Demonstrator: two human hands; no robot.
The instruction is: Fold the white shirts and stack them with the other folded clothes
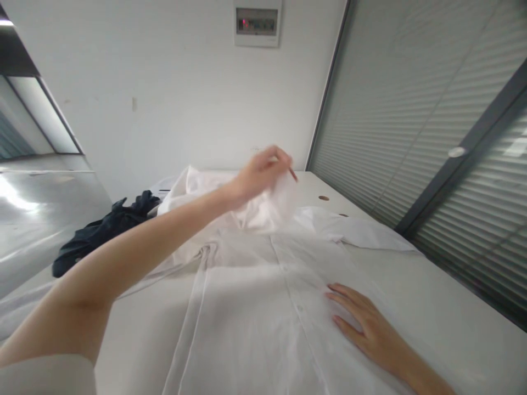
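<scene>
A white button-up shirt [251, 307] lies spread on the white table, its button placket running down the middle and one sleeve reaching out to the right. My right hand [366, 329] rests on the shirt's right side with its fingers spread. Over the upper end of the shirt, my left hand [267, 170] is raised, its fingers curled together and blurred by motion. White fabric [284, 200] hangs smeared just below those fingers and appears pinched in them; whether it is the shirt's collar part is unclear.
Dark clothing [102, 230] lies bunched at the table's left edge. More crumpled white cloth [193, 184] is heaped at the back. A glass partition with blinds [411, 109] borders the right side. The table [453, 291] has round holes near its far right. A wall stands behind.
</scene>
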